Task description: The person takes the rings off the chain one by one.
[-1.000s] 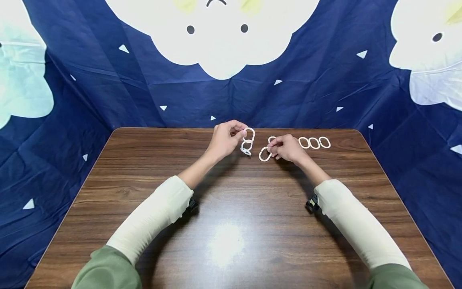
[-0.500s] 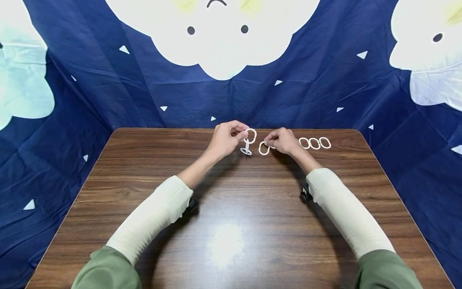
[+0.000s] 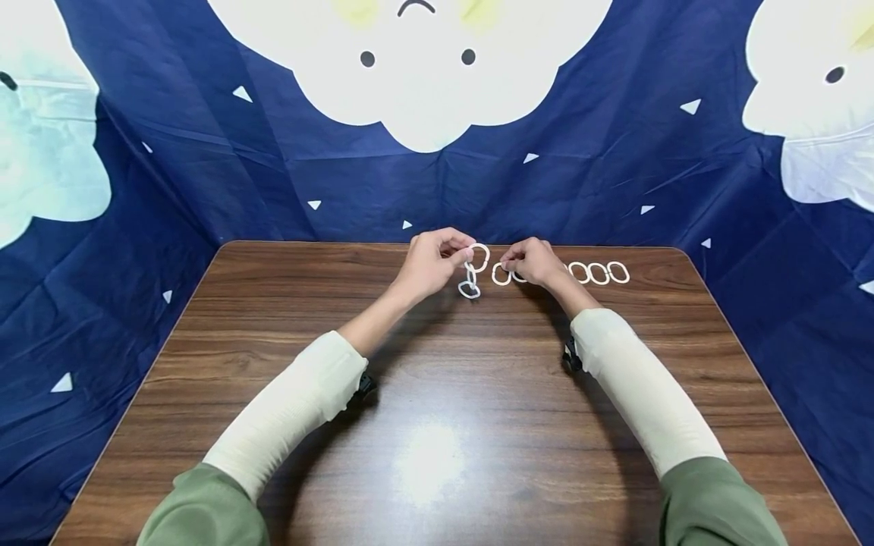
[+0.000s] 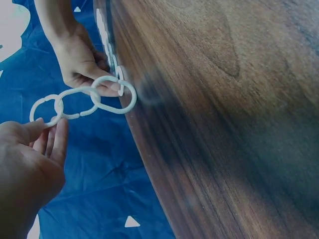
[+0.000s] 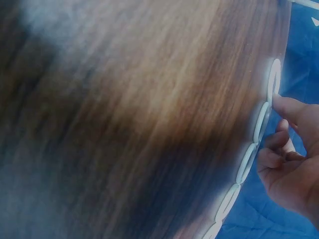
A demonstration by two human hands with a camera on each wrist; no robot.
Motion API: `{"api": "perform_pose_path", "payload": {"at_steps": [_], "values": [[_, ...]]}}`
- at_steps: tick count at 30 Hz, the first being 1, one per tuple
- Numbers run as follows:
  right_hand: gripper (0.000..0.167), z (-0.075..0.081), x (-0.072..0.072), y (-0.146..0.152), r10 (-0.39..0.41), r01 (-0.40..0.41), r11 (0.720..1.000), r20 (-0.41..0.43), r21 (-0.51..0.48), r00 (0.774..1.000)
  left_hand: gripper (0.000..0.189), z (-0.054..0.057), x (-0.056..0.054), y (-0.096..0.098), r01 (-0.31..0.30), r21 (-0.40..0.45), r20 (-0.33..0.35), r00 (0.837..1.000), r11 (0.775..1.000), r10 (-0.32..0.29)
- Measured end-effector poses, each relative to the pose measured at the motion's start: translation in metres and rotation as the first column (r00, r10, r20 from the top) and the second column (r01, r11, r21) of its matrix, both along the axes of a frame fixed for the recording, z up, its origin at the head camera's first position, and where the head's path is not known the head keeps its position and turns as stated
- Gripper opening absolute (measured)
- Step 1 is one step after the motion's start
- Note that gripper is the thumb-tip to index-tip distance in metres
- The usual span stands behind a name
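Observation:
My left hand (image 3: 430,262) pinches the top link of a short chain of white oval plastic links (image 3: 481,258). In the left wrist view the held links (image 4: 115,110) hang joined one through another, three in all, with small gaps in their ovals. To the right, the fingertips of my right hand (image 3: 536,263) pinch the edge of a white link (image 3: 501,274) at the left end of a row near the table's far edge. The right wrist view shows a fingertip against that end link (image 5: 271,82). Part of the row is hidden behind the right hand.
More white links (image 3: 598,274) continue the row to the right, lying edge to edge along the far side. The brown wood-grain table (image 3: 437,379) spreads toward me. A dark blue cloth (image 3: 273,174) with white cloud shapes stands behind it.
My right hand has brought its link from a raised, nearer spot back to the row's left end, flat on the table. The chain in my left hand has swung slightly.

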State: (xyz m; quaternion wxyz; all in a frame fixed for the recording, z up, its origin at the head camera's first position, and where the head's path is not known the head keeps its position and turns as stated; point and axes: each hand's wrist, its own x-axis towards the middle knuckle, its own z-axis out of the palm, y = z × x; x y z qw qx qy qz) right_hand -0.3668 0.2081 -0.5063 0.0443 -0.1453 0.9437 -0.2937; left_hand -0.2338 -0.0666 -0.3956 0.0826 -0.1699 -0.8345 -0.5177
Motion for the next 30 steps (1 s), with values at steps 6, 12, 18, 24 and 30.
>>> {"api": "perform_pose_path", "payload": {"at_steps": [6, 12, 18, 24, 30], "values": [[0.008, 0.005, 0.002, -0.003, -0.03, 0.03, 0.999, 0.001, 0.024, 1.0, 0.012, 0.001, -0.001, 0.001, 0.007, 0.006, -0.009, 1.0, 1.0, -0.007], [0.01, 0.014, 0.009, -0.003, -0.021, 0.021, 1.0, 0.002, 0.001, 1.0, 0.013, 0.001, -0.003, 0.002, 0.012, 0.016, -0.015, 1.0, 1.0, -0.012], [0.008, 0.013, 0.008, 0.004, 0.001, -0.003, 0.999, -0.042, -0.052, 0.999, 0.013, 0.001, -0.002, 0.002, -0.002, 0.017, -0.016, 1.0, 1.0, 0.003], [0.015, 0.069, 0.056, -0.01, 0.029, -0.034, 0.991, -0.044, -0.132, 0.999, 0.012, 0.0, -0.002, 0.001, -0.008, 0.023, -0.017, 1.0, 1.0, 0.008], [0.017, 0.086, 0.068, -0.012, 0.075, -0.085, 0.987, -0.081, -0.133, 0.994, 0.012, -0.001, -0.003, 0.0, -0.006, 0.031, -0.011, 1.0, 1.0, 0.007]]}}
